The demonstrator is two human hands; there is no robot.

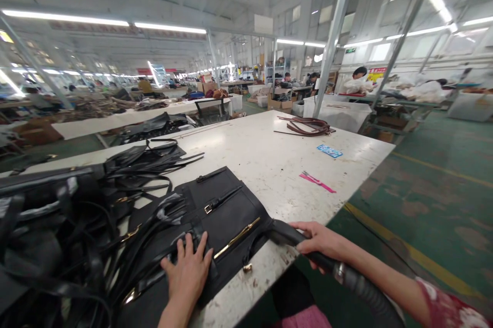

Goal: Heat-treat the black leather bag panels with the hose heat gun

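Observation:
A black leather bag [241, 210] lies flat near the table's front edge, with a small gold buckle and a gold zip on its upper side. My left hand [187, 269] rests on it, fingers spread and palm down. At the bag's right edge is the narrow end of a black hose [284, 232], a metal clamp joining it to a ribbed section. My right hand [323, 242] is wrapped round this hose, its fingers partly hidden beneath. Black straps [144, 235] with gold clasps lie left of my left hand.
More black bags [50, 215] are heaped on the left. Brown straps [308, 126], a blue tag [329, 151] and pink-handled scissors or snips [318, 182] lie on the white table [239, 143]. A metal post [334, 35] rises behind the far edge, beside a translucent bin [339, 112].

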